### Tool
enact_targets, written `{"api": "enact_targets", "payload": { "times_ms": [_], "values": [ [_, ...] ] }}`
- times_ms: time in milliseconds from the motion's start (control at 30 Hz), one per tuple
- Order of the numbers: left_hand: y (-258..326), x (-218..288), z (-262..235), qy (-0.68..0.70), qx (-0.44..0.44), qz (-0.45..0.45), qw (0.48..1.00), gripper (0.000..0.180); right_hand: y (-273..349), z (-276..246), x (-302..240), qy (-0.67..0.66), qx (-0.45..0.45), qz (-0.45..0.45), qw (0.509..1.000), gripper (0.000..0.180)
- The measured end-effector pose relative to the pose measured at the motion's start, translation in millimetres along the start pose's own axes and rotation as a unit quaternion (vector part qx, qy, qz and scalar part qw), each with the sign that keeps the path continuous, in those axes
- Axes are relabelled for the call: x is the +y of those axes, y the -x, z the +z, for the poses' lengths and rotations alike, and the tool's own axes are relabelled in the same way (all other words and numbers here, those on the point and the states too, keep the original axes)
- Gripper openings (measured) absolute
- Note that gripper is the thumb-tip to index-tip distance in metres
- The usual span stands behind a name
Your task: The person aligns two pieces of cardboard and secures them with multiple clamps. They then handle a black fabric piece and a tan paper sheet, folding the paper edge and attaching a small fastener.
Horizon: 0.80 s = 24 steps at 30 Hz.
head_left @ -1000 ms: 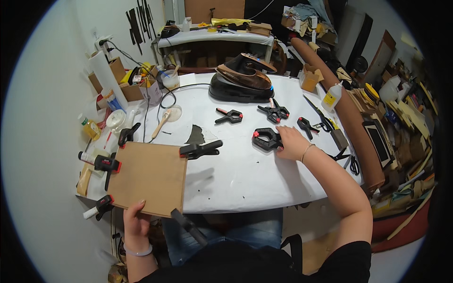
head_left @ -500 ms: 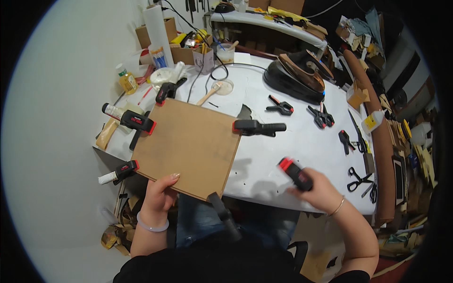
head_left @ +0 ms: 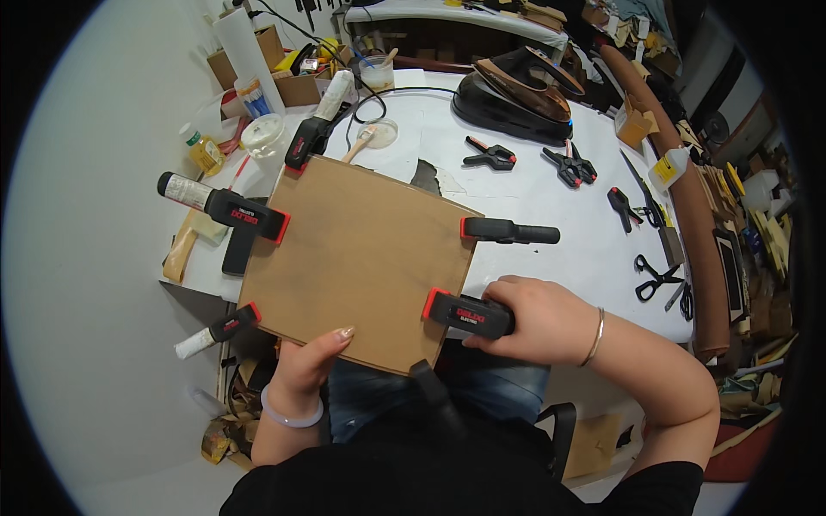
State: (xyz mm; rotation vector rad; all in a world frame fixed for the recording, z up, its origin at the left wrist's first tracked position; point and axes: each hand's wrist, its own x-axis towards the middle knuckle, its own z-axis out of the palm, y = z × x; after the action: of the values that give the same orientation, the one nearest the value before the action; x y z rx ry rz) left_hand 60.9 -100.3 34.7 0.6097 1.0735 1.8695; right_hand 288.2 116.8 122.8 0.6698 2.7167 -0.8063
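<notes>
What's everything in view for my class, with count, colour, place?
table: 1, white, centre
bench: 1, white, far back
board: 1, brown, front centre
fixed clamps: 5, mostly black, board's edges
held clamp: 1, black and red, board's right
loose clamps: several, black and red, right
iron: 1, black and copper, back
scissors: at least 1, black, right
brush: 1, tan, left
tub: 1, white, left
bottles: several, yellow and white, both sides
long roll: 1, brown, right of table
boxes: several, brown, back left and right
clutter: much, mixed, right
left hand: 1, pale bangle, board's near edge
right hand: 1, metallic bracelet, on held clamp
</notes>
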Motion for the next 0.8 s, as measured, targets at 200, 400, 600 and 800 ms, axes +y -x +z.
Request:
{"api": "enact_targets", "payload": {
  "times_ms": [200, 400, 600, 800],
  "values": [
    [2, -5, -6, -0.046, -0.006, 0.032, 0.998, 0.039, -7, -1, 3, -0.052, -0.036, 0.004, 0.998, 0.057],
    [-2, -15, -20, 0.011, 0.074, 0.012, 0.997, 0.049, -11, -23, 20, -0.185, -0.141, 0.004, 0.972, 0.082],
    [-10, -11, -56, 0.044, 0.138, 0.039, 0.989, 0.05, -56, -76, 116, -0.185, -0.16, 0.077, 0.966, 0.048],
    [-20, -8, -74, 0.077, 0.151, 0.045, 0.984, 0.051, -182, -56, 166, 0.099, 0.3, -0.002, 0.949, 0.065]
  ]
}}
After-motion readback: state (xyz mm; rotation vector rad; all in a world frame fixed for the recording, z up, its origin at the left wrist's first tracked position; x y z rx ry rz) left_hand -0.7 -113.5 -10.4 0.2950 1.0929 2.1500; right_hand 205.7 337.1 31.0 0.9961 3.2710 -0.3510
